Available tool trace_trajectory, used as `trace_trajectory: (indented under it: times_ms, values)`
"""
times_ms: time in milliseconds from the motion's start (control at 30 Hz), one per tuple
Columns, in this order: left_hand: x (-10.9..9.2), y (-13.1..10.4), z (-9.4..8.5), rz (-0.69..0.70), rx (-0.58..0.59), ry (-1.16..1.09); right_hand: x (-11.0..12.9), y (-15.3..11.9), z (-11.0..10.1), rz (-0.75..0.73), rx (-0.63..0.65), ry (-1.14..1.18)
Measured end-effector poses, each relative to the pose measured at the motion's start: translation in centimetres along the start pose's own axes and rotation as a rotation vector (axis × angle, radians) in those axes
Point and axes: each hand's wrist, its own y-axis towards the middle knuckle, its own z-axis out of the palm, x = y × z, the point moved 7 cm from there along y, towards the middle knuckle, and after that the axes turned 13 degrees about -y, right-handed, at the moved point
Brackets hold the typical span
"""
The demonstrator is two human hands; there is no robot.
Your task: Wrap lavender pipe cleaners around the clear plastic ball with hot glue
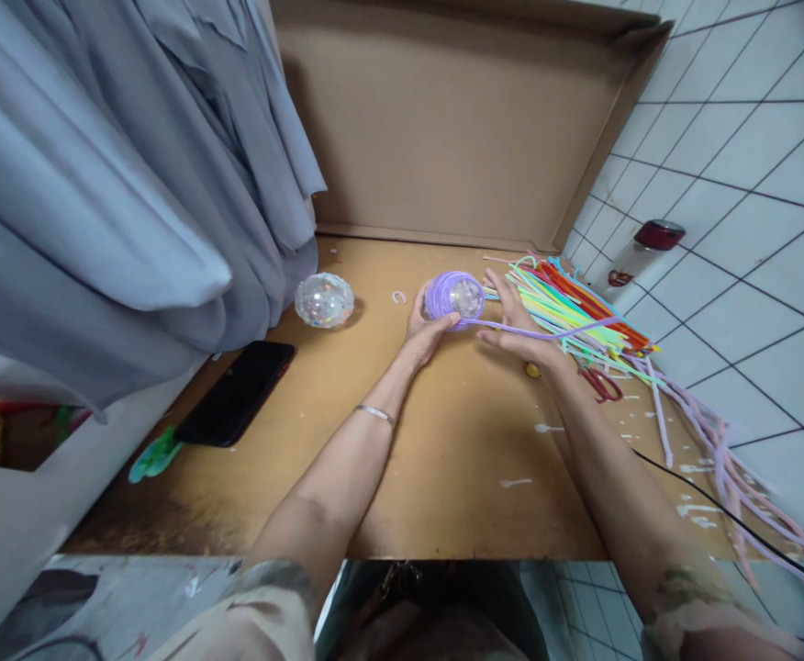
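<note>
While your left hand (430, 332) curls around the purple-wrapped ball (454, 299), near the middle of the frame, its thumb presses on the front edge, where a purple strand (530, 331) leads off to the right. Coils of purple cover much of the ball's left side, and a clear, glittery part shows toward the right. Your right hand (518, 323) is open, just beside the ball, with thumb and fingers spread wide apart. The strand runs between them and on across the pile; you cannot tell from this view whether the fingers touch it.

Left of your hands, a clear ball (324, 300) sits on the wooden bench (443, 459), with a small pale curl (399, 296) between it and your left hand. Nearer you at the left lie a black phone (236, 394) and, at its lower end, a green item (156, 455). To the right of your right hand spreads a pile of colored fuzzy stems (571, 310), with red-handled scissors (606, 386) at its near edge and a red-capped bottle (640, 257) behind. Pink and purple strands (719, 450) trail toward the lower right, beside a black cable (711, 502). Brown cardboard (450, 119) stands along the back, and gray cloth (133, 174) hangs at the upper left.
</note>
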Motion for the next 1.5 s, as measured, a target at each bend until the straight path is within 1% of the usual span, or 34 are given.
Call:
trace_trajectory:
  times_ms: [33, 67, 133, 200, 233, 267, 300, 367, 467, 567, 633, 733, 833, 933, 1067, 1133, 1233, 1333, 1433, 1500]
  values:
    - [-0.5, 0.0, -0.4, 0.086, -0.046, 0.103, -0.7, -0.1, -0.5, 0.021, -0.064, -0.066]
    - [-1.0, 0.0, -0.5, 0.156, -0.064, 0.205, -1.2, -0.2, -1.3, 0.045, -0.158, -0.130]
    - [-1.7, -0.4, -0.1, 0.274, -0.067, 0.369, -1.4, -0.8, -3.5, 0.076, -0.395, -0.231]
    - [-2.1, -0.9, 0.7, 0.341, -0.039, 0.449, -0.4, -1.6, -5.6, 0.059, -0.618, -0.288]
    - [-2.2, -1.1, 1.0, 0.353, -0.028, 0.458, 0.4, -2.0, -6.5, 0.033, -0.700, -0.305]
    - [-2.2, -1.2, 1.2, 0.355, -0.022, 0.457, 1.3, -2.3, -7.1, -0.001, -0.762, -0.318]
    - [-2.1, -1.3, 1.4, 0.346, -0.021, 0.444, 2.1, -2.4, -7.5, -0.032, -0.792, -0.316]
    - [-1.6, -1.3, 1.4, 0.302, -0.039, 0.371, 2.9, -2.1, -7.4, -0.041, -0.750, -0.264]
    - [-0.3, -1.0, 1.1, 0.145, -0.055, 0.129, 2.6, -1.2, -6.1, 0.041, -0.621, -0.132]
    - [1.3, -1.0, 1.4, -0.077, 0.002, -0.137, 1.5, -0.6, -4.4, 0.106, -0.491, -0.029]
    - [1.7, -1.1, 1.9, -0.177, 0.057, -0.240, 1.2, -0.3, -3.0, 0.120, -0.397, -0.002]
    - [1.7, -1.4, 2.4, -0.263, 0.122, -0.322, 1.2, -0.3, -0.9, 0.128, -0.278, 0.017]
    - [1.5, -1.5, 2.6, -0.291, 0.131, -0.370, 1.9, -0.3, 0.7, 0.124, -0.227, -0.003]
    - [1.7, -1.5, 2.5, -0.308, 0.141, -0.385, 2.3, -0.4, 1.6, 0.104, -0.215, -0.022]
    - [2.1, -1.5, 2.2, -0.342, 0.156, -0.363, 2.1, -0.9, 2.1, 0.092, -0.231, -0.013]
    - [2.0, -1.4, 1.9, -0.323, 0.143, -0.332, 2.0, -1.4, 2.1, 0.090, -0.251, -0.009]
    - [1.6, -1.5, 1.5, -0.259, 0.118, -0.279, 2.2, -2.1, 2.3, 0.080, -0.278, -0.002]
    - [1.2, -1.8, 1.7, -0.252, 0.130, -0.269, 2.5, -2.8, 2.4, 0.131, -0.312, 0.022]
    - [0.8, -2.3, 2.3, -0.278, 0.175, -0.286, 2.9, -3.7, 2.4, 0.222, -0.388, 0.052]
    - [0.7, -2.6, 2.6, -0.300, 0.208, -0.290, 3.3, -4.3, 2.5, 0.252, -0.438, 0.060]
